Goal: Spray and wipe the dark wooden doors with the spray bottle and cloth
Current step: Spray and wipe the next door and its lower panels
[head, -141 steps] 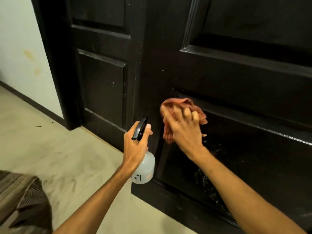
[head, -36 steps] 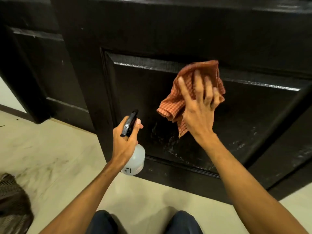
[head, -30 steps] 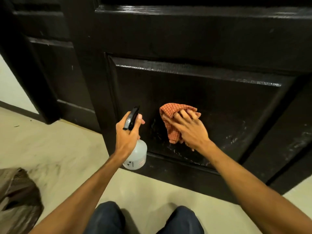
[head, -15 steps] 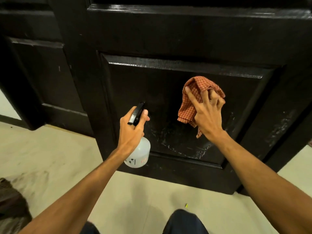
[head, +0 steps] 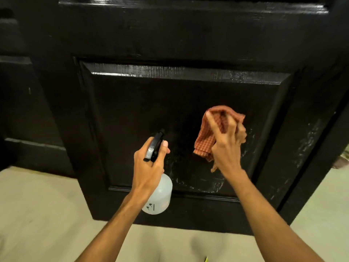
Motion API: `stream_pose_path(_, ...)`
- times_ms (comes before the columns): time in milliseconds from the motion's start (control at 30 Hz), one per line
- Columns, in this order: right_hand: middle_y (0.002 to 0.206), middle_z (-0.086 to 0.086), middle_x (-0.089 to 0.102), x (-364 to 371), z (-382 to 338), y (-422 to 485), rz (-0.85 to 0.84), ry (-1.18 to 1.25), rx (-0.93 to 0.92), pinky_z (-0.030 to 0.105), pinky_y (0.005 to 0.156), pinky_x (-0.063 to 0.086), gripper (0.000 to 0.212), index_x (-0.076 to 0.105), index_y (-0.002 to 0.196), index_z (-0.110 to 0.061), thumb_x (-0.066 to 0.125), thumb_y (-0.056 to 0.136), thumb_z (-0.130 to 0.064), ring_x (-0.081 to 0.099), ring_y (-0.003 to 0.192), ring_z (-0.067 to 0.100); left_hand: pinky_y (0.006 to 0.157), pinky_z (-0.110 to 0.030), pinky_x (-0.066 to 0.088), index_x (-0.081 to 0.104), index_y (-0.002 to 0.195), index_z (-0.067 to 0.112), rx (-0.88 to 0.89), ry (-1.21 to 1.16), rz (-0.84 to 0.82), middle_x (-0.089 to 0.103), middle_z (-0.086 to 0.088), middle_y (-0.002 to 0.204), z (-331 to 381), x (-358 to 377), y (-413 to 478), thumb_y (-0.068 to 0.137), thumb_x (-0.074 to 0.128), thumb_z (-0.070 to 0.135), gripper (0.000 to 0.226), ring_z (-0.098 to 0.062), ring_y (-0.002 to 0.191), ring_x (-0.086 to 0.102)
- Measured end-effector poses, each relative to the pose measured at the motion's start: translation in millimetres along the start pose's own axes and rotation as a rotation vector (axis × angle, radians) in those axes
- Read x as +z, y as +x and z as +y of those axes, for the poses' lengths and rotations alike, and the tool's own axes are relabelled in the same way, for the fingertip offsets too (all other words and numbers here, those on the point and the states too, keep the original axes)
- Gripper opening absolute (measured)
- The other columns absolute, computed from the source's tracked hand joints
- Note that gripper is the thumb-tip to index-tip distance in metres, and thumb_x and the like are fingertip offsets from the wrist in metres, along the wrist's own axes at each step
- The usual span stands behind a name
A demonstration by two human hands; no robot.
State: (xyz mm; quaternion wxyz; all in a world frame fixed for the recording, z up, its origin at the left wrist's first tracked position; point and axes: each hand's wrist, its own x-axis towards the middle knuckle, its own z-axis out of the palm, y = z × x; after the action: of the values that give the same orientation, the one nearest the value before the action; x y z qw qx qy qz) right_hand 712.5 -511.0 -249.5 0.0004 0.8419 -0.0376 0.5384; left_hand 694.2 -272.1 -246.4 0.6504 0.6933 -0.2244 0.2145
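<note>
— Across the far side, what fills the view?
— One dark wooden door [head: 188,35], seen close up. Its recessed lower panel [head: 151,103] faces the camera, and a second dark door [head: 22,110] sits back on the left. Pale floor [head: 37,214] runs along the near edge.
— And the panel itself?
— Wet streaks [head: 204,183] glint low on it.
— Where are the hands?
— Both are raised before the panel, near each other but apart. The left hand [head: 149,167] grips the spray bottle [head: 160,197], fingers wrapped round its black trigger head. The nozzle points at the door, and the translucent white body hangs below the wrist.
— The other one?
— The right hand [head: 224,148] bunches the orange checked cloth [head: 205,140] in curled fingers, over the panel's right half. A fold droops left of the palm. I cannot tell whether the cloth touches the wood.
</note>
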Motion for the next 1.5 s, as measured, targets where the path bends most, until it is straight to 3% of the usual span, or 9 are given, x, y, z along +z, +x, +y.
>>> stream_pose_path(233, 0.161, 0.011, 0.023, 3.9, 4.9, -7.4, 0.224, 0.102, 0.506, 0.048, 0.107, 0.025, 0.070, 0.037, 0.157, -0.039, 0.040, 0.097, -0.003, 0.032, 0.127, 0.040, 0.046, -0.042, 0.046, 0.067, 0.096, 0.015, 0.008, -0.008, -0.072, 0.069, -0.008, 0.081, -2.5, 20.2, 5.3, 0.104, 0.059, 0.026, 0.016, -0.037, 0.048, 0.053)
stream_pose_path(433, 0.158, 0.007, 0.010, 17.3, -17.9, -19.4, 0.124, 0.222, 0.584, 0.053, 0.104, 0.033, 0.083, 0.030, 0.160, -0.040, 0.038, 0.088, 0.002, 0.026, 0.130, 0.040, 0.045, -0.032, 0.048, 0.066, 0.096, 0.021, -0.021, -0.023, -0.044, 0.070, -0.006, 0.081, -7.5, 23.5, 4.4, 0.104, 0.059, 0.028, 0.013, -0.042, 0.050, 0.053)
stream_pose_path(633, 0.167, 0.009, 0.001, 32.0, -19.1, -46.0, -0.059, 0.083, 0.165, 0.054, 0.118, 0.015, 0.094, 0.021, 0.161, -0.044, 0.049, 0.086, 0.005, 0.008, 0.144, 0.045, 0.047, -0.023, 0.050, 0.066, 0.098, 0.017, -0.041, 0.001, -0.016, 0.073, 0.005, 0.089, -18.5, 12.6, 5.5, 0.104, 0.058, 0.029, 0.016, -0.024, 0.047, 0.055)
stream_pose_path(800, 0.165, 0.008, 0.009, 27.6, -53.6, -11.4, 0.188, 0.247, 0.591, 0.042, 0.110, 0.017, 0.082, 0.028, 0.160, -0.039, 0.040, 0.092, 0.004, 0.019, 0.138, 0.038, 0.046, -0.025, 0.050, 0.066, 0.098, 0.014, -0.049, 0.000, 0.037, 0.072, 0.001, 0.087, -26.8, -9.0, 11.9, 0.105, 0.058, 0.030, 0.019, -0.035, 0.050, 0.057)
stream_pose_path(1033, 0.158, 0.005, 0.021, 48.5, -91.2, -26.2, -0.166, 0.002, -0.350, 0.051, 0.103, 0.036, 0.081, 0.035, 0.159, -0.035, 0.033, 0.084, -0.004, 0.025, 0.131, 0.037, 0.045, -0.024, 0.049, 0.066, 0.096, 0.016, -0.067, 0.043, 0.070, 0.073, 0.004, 0.087, -39.7, -38.5, 10.6, 0.105, 0.059, 0.030, 0.018, -0.023, 0.046, 0.057)
stream_pose_path(1200, 0.163, 0.005, 0.010, 25.8, -80.9, 11.7, 0.144, 0.232, 0.337, 0.037, 0.113, 0.018, 0.074, 0.031, 0.160, -0.035, 0.045, 0.096, -0.002, 0.022, 0.136, 0.038, 0.044, -0.033, 0.049, 0.065, 0.092, 0.020, -0.063, 0.039, 0.114, 0.069, -0.007, 0.079, -42.8, -56.1, 17.0, 0.105, 0.059, 0.030, 0.017, -0.033, 0.047, 0.055)
stream_pose_path(1267, 0.164, 0.006, 0.007, 27.7, -101.0, 10.6, 0.055, 0.182, 0.243, 0.046, 0.114, 0.022, 0.081, 0.025, 0.162, -0.036, 0.052, 0.094, -0.002, 0.019, 0.137, 0.039, 0.045, -0.026, 0.049, 0.065, 0.095, 0.019, -0.068, 0.054, 0.116, 0.071, 0.000, 0.083, -43.7, -58.9, 18.1, 0.105, 0.059, 0.029, 0.016, -0.020, 0.045, 0.055)
stream_pose_path(1400, 0.158, 0.008, 0.022, 51.2, -128.9, -24.2, -0.230, 0.033, -0.401, 0.055, 0.105, 0.039, 0.102, 0.033, 0.160, -0.029, 0.068, 0.070, 0.000, 0.026, 0.133, 0.039, 0.045, -0.024, 0.049, 0.065, 0.097, 0.013, -0.085, 0.056, 0.137, 0.072, 0.004, 0.087, -46.1, -60.6, 20.2, 0.106, 0.058, 0.029, 0.020, -0.013, 0.046, 0.055)
stream_pose_path(1500, 0.157, 0.008, 0.024, 45.3, -103.8, -11.7, -0.106, 0.102, -0.269, 0.055, 0.104, 0.041, 0.092, 0.039, 0.158, -0.027, 0.065, 0.077, 0.008, 0.029, 0.134, 0.037, 0.046, -0.020, 0.048, 0.066, 0.100, 0.013, -0.100, 0.060, 0.147, 0.073, 0.006, 0.089, -48.5, -61.6, 20.1, 0.105, 0.058, 0.032, 0.021, -0.012, 0.047, 0.056)
